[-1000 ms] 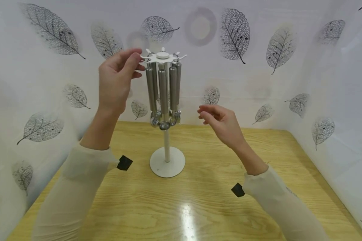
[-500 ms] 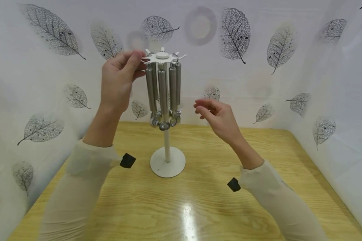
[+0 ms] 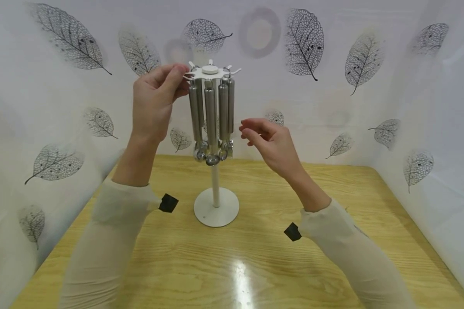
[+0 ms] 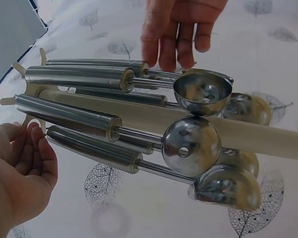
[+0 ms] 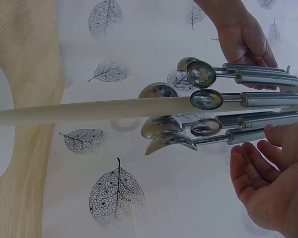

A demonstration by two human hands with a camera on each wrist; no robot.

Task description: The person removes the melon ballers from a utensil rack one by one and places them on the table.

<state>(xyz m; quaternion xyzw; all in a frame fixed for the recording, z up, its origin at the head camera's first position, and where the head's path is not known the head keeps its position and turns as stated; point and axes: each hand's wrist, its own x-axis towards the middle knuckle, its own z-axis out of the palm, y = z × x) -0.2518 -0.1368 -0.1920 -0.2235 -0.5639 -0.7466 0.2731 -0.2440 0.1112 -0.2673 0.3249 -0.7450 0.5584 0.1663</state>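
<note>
Several steel melon ballers [image 3: 211,113] hang bowls-down, in a ring, from a white rotating rack [image 3: 210,70] on a slim pole. One round bowl [image 4: 184,141] shows a small hole in its middle in the left wrist view. At the rack's left side my left hand [image 3: 152,105] pinches one of the hooks between thumb and fingers; the fingertips are partly hidden in the head view. My right hand [image 3: 272,143] hovers to the right of the hanging tools, fingers loosely bent and holding nothing. In the head view a small gap separates it from them.
The rack's round white base [image 3: 204,214] stands on a wooden table [image 3: 201,266]. Behind and along both sides hangs a white cloth [image 3: 325,103] printed with leaves. Black square tags [image 3: 168,203] stick out from the sleeves.
My left hand has shifted slightly right, onto the rack's edge. The right hand has moved left and up, closer to the melon ballers. The rack looks unturned.
</note>
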